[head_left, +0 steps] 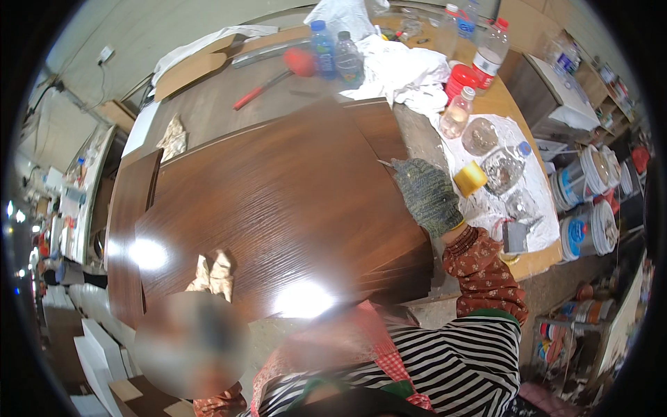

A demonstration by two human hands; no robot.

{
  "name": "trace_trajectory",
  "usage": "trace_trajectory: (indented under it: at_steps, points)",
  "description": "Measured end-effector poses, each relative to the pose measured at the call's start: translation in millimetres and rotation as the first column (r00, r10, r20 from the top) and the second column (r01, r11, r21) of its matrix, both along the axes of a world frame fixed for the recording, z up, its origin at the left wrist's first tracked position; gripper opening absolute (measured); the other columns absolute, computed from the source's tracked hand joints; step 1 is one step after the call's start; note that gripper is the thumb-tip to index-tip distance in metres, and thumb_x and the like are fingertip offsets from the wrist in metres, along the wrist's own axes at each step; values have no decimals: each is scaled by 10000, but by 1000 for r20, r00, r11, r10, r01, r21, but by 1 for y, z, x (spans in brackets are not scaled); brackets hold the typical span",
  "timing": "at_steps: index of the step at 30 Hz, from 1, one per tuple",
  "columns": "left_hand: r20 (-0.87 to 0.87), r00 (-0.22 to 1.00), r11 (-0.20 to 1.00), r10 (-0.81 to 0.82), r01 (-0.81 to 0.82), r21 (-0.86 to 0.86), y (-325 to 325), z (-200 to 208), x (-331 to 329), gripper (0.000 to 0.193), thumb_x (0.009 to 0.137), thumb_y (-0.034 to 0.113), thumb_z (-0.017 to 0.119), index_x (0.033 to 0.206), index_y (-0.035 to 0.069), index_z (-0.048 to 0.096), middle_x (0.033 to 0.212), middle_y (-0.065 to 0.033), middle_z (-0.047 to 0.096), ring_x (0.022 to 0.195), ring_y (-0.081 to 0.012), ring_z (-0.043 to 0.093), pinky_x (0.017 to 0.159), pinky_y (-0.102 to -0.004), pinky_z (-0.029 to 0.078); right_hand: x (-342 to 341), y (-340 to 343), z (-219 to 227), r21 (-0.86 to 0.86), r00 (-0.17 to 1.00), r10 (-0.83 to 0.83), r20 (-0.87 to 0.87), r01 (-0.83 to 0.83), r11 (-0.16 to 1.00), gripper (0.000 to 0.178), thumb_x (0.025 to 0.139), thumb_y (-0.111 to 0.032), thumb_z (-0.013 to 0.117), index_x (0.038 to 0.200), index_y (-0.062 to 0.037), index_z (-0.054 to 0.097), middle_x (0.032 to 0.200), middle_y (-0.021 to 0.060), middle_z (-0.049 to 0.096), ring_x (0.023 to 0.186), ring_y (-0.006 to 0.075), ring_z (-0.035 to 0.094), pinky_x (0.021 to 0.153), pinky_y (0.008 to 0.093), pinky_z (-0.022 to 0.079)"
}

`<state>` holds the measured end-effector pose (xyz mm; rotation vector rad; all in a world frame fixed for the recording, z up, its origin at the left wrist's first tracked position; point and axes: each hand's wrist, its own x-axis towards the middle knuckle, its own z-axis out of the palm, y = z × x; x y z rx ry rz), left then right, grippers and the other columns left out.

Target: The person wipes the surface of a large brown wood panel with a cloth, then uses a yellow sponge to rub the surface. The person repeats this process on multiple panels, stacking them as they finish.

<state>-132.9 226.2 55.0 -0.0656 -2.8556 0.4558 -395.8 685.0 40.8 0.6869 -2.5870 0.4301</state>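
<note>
A large dark brown wood-grain panel [229,187] lies before me on the table, with glare spots on its glossy face. At its right edge is my right hand [429,197] in a grey-green knitted glove. Its fingers look curled, and a thin pale tip sticks out past them; what it belongs to is hidden. A round blur covers my left hand at the lower left, so its fingers do not show. A crumpled cream cloth [212,276] lies on the panel's near edge, just above that blur. Another brown panel [128,243] shows along the left side.
On a white cloth [542,201] at the right sit a yellow sponge-like block [470,178], a grey block [515,237] and clear plastic containers. Several bottles and a red-headed mallet [300,62] are at the back. White buckets [590,229] stand beyond the right edge.
</note>
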Motion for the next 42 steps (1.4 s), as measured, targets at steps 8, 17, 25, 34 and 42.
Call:
trace_trajectory:
  at_steps: [8, 17, 25, 34, 42]
  points:
    - [-80, 947, 949, -312, 314, 27, 21, -11, -4, 445, 974, 164, 551, 1418, 135, 536, 1454, -184, 541, 1250, -402, 588, 1045, -531, 469, 15, 18, -29, 203, 967, -256, -11, 253, 946, 309, 987, -167, 554, 1272, -80, 640, 1065, 134, 673, 977, 305, 654, 824, 426, 529]
    - [92, 860, 860, -502, 485, 160, -46, 8, -64, 534, 942, 158, 563, 1468, 91, 495, 1525, -196, 471, 1402, -428, 441, 1183, -573, 311, 87, -2, -14, 172, 958, -275, -79, 285, 943, 274, 979, -202, 605, 1235, -148, 684, 1100, 97, 696, 894, 294, 686, 737, 410, 563]
    - [95, 812, 793, -576, 526, 308, -23, 31, -85, 742, 947, 514, 589, 1514, 57, 448, 1577, -206, 404, 1456, -426, 372, 1199, -572, 255, 167, 6, 67, 51, 968, -163, 189, 156, 986, 270, 851, -191, 696, 1114, -139, 731, 1040, 88, 718, 845, 311, 692, 702, 424, 560]
    - [-39, 716, 698, -697, 690, 192, 100, 32, -122, 548, 974, 321, 585, 1452, 58, 532, 1540, -206, 451, 1431, -410, 403, 1204, -534, 271, 131, 41, 46, 210, 954, 230, 191, -268, 940, 380, 851, -186, 668, 1223, -111, 673, 1121, 92, 692, 917, 281, 667, 733, 411, 533]
    - [-91, 884, 841, -458, 464, 277, 152, 20, -133, 515, 915, 185, 661, 1404, 46, 581, 1483, -207, 517, 1360, -397, 488, 1173, -513, 324, 99, 53, 35, 127, 863, 439, 250, -479, 869, 324, 839, -305, 640, 1108, -126, 656, 1001, 66, 617, 908, 267, 638, 730, 434, 528]
